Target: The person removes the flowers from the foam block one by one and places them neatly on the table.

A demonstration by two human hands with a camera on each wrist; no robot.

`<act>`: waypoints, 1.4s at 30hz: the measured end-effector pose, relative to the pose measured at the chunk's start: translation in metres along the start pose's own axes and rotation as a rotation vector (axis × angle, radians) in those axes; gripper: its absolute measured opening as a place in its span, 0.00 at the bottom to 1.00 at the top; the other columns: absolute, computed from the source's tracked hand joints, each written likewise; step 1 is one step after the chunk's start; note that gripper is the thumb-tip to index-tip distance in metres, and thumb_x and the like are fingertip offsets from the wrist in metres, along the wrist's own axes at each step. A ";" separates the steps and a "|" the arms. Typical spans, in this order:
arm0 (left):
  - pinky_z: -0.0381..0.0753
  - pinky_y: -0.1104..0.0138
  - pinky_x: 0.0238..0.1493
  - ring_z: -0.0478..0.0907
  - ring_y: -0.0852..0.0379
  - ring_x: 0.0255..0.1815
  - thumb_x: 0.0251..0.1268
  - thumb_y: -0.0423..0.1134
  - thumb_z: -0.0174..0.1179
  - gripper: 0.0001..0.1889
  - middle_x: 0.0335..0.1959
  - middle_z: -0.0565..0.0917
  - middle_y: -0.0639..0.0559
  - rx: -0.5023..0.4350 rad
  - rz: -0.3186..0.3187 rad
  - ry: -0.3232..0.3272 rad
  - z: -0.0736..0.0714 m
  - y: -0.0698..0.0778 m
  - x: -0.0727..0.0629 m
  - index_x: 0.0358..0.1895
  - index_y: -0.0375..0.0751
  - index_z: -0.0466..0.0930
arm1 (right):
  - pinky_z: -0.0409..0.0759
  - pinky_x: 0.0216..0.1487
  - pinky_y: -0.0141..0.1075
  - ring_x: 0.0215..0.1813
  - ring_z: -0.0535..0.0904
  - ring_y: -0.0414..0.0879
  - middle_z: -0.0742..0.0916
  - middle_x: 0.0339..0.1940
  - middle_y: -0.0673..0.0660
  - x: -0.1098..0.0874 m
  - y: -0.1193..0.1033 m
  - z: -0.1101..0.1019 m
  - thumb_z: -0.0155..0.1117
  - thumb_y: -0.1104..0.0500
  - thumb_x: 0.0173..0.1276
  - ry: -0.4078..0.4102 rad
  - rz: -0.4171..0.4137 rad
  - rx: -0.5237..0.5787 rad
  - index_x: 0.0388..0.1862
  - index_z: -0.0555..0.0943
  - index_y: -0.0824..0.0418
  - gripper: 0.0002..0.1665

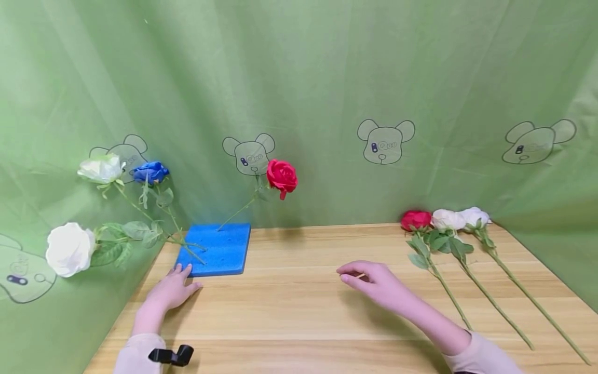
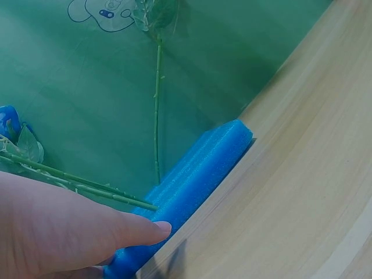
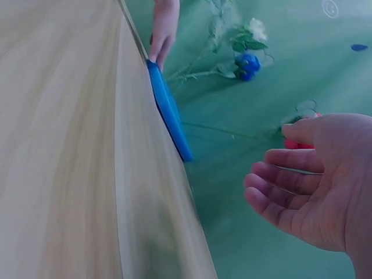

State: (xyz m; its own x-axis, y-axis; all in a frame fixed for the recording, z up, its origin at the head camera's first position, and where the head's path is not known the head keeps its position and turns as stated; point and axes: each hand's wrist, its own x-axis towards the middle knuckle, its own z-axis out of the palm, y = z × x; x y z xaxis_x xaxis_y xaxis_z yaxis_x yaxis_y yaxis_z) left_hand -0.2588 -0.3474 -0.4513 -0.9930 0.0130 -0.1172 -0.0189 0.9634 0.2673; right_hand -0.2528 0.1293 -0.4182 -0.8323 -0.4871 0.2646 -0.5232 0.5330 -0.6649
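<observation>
Currently: Layout of the Work Area, Left to Right

At far left, we locate a large white rose (image 1: 71,249) leaning low and outward. Above it, a pale rose (image 1: 102,169) and a blue rose (image 1: 150,172) also lean left. All three stems meet the top of the blue foam block (image 1: 229,254), which lies flat at the table's (image 1: 280,317) left rear. Our left hand (image 1: 170,291) touches the block's front left corner, fingers extended and spread, thumb apart. From the block's rear edge, a red rose (image 1: 282,176) tilts right. Further right, we hold our right hand (image 1: 380,283) above the table, fingers loosely bent, thumb parted from them. At far right, a second red rose (image 1: 416,221) and two white roses (image 1: 447,220) lie side by side, heads toward the green curtain (image 1: 317,78), stems angled toward the front right.
</observation>
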 end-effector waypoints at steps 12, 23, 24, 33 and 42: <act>0.59 0.33 0.67 0.49 0.24 0.74 0.72 0.54 0.51 0.38 0.73 0.50 0.22 -0.001 -0.004 -0.004 0.003 -0.001 0.001 0.74 0.30 0.55 | 0.84 0.48 0.31 0.48 0.83 0.43 0.88 0.47 0.57 0.039 -0.019 0.046 0.59 0.52 0.72 -0.084 -0.097 0.082 0.54 0.82 0.63 0.19; 0.59 0.33 0.67 0.49 0.24 0.74 0.72 0.54 0.52 0.38 0.73 0.50 0.22 -0.009 -0.002 0.002 0.002 0.003 -0.001 0.74 0.30 0.55 | 0.83 0.48 0.30 0.47 0.82 0.44 0.88 0.46 0.56 0.069 -0.033 0.077 0.59 0.53 0.72 -0.120 -0.124 0.091 0.54 0.82 0.63 0.19; 0.59 0.33 0.67 0.49 0.24 0.74 0.72 0.54 0.52 0.38 0.73 0.50 0.22 -0.009 -0.002 0.003 0.001 0.003 -0.001 0.74 0.30 0.55 | 0.83 0.48 0.30 0.47 0.82 0.45 0.88 0.46 0.56 0.073 -0.033 0.080 0.59 0.53 0.72 -0.118 -0.124 0.096 0.55 0.82 0.62 0.19; 0.59 0.32 0.67 0.48 0.23 0.74 0.72 0.54 0.51 0.38 0.73 0.50 0.21 -0.001 -0.005 0.003 0.000 0.001 -0.001 0.74 0.30 0.55 | 0.83 0.52 0.33 0.52 0.83 0.47 0.87 0.50 0.59 0.100 -0.041 0.104 0.59 0.53 0.73 -0.125 -0.095 0.169 0.56 0.82 0.62 0.19; 0.58 0.32 0.67 0.48 0.23 0.74 0.72 0.54 0.50 0.38 0.73 0.49 0.21 -0.001 -0.005 -0.007 -0.002 0.002 -0.002 0.74 0.29 0.54 | 0.82 0.55 0.36 0.55 0.83 0.50 0.87 0.54 0.58 0.132 -0.042 0.135 0.58 0.52 0.73 -0.078 -0.048 0.258 0.57 0.81 0.64 0.21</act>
State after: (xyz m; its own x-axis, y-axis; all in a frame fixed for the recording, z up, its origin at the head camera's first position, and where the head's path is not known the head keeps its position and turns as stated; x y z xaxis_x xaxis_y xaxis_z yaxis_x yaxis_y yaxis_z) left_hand -0.2571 -0.3458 -0.4486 -0.9921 0.0096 -0.1249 -0.0244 0.9632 0.2678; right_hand -0.3159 -0.0507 -0.4490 -0.7857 -0.5646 0.2527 -0.4901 0.3191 -0.8111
